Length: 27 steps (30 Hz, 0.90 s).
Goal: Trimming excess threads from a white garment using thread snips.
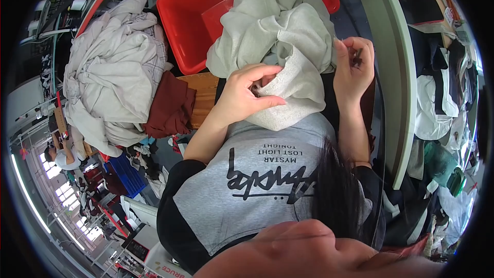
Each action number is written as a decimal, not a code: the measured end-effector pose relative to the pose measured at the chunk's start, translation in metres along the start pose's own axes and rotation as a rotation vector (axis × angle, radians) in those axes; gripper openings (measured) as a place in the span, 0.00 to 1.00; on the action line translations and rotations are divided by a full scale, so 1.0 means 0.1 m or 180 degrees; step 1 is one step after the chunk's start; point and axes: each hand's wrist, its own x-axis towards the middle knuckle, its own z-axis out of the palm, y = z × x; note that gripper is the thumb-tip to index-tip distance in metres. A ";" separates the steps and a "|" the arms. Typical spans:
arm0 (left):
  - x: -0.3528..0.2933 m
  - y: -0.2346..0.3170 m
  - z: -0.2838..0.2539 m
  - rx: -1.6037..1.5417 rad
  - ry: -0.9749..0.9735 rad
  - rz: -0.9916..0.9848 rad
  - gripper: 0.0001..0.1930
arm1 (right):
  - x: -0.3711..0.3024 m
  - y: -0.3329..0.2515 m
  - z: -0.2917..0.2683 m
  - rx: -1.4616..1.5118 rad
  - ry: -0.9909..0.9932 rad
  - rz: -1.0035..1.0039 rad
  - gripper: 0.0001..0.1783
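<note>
Off-white cloth, marked in places with thin dark checks, lies in a big crumpled heap at the left, above a blue slatted plastic crate; farther back a co-worker in a pale top is partly in view. Against the heap's right side sits a folded dark reddish-brown cloth, next to a strip of brown wooden board. Next comes a red rectangular plastic bin, its right part covered by a bunched pale grey-beige woven fabric that reaches down to the grey sweatshirt of the seated person. The left hand is at the fabric's near edge, thumb and index finger apart with cloth between them; whether its partly hidden other fingers grip it cannot be told. Just right of the fabric, the right hand has its fingers curled around a small dark object. Beyond stands a long pale table edge, then piled white and black cloths.
</note>
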 end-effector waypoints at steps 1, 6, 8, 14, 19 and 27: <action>0.00 0.01 -0.02 0.0003 0.0014 -0.0004 0.32 | -0.01 -0.01 -0.05 0.0147 -0.0288 -0.0053 0.09; -0.02 0.03 -0.05 -0.0003 -0.0100 -0.0086 0.32 | -0.20 -0.49 -0.05 0.0680 -0.2032 0.0012 0.18; -0.01 0.04 -0.04 0.0005 -0.0105 -0.0106 0.33 | -0.31 -0.45 0.07 0.0678 -0.1951 -0.0109 0.18; -0.02 0.02 -0.01 -0.0267 -0.0034 -0.0158 0.36 | -0.36 -0.34 0.14 0.0748 -0.1980 -0.0536 0.17; 0.01 0.09 -0.01 -0.0441 -0.0090 -0.0223 0.38 | -0.19 -0.31 0.07 0.0248 -0.1178 -0.0297 0.08; -0.02 0.07 -0.03 -0.0762 -0.0082 -0.0363 0.42 | -0.08 -0.27 -0.09 0.0288 -0.1295 -0.0296 0.15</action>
